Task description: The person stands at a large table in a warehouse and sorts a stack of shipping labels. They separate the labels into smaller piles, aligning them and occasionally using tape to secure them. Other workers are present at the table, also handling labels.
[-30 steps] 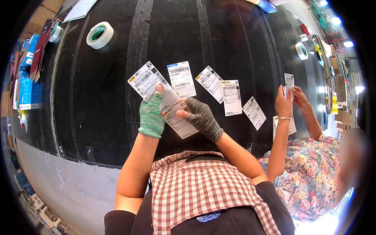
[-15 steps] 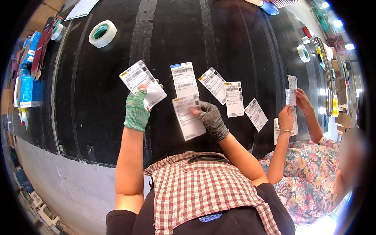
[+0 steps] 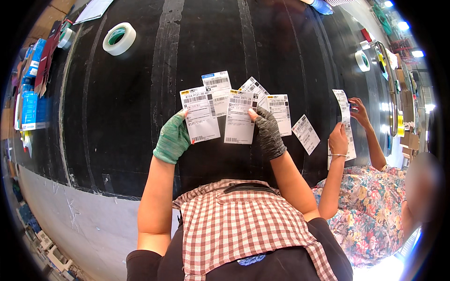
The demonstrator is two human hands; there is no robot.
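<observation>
Your left hand (image 3: pixel 172 136) pinches 1 paper label (image 3: pixel 202 122), nearer you and left of the blue-topped label (image 3: pixel 216 84); your right hand (image 3: pixel 270 133) pinches a 2nd label (image 3: pixel 240 122), rightward. You're seemingly comparing them; next calls for steady holds.

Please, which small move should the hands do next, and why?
Perhaps the right hand should lay its white label on the black table: the left hand also holds another label, and several more labels lie spread out there.
</observation>
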